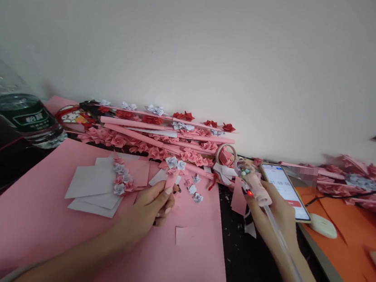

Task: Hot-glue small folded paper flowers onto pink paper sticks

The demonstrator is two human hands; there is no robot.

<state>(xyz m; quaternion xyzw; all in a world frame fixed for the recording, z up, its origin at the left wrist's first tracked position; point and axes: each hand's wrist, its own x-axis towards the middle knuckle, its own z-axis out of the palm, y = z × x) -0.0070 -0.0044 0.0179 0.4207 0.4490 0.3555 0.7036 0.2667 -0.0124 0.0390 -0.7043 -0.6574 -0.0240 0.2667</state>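
Bottle point(28, 114) at left, phone point(285, 186) beside right hand point(283, 213)

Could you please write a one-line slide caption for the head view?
Left hand holding pink paper, right hand gripping an apparent glue gun, paper flowers lying around.

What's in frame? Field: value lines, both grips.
left grip: holds pink paper piece over large pink sheet
right grip: holds pink glue gun, red light lit
left of left grip: white paper sheets, paper-flower sprig
behind grips: paper flowers, pink paper tubes
right side: phone, screen lit; white mouse
left edge: plastic bottle
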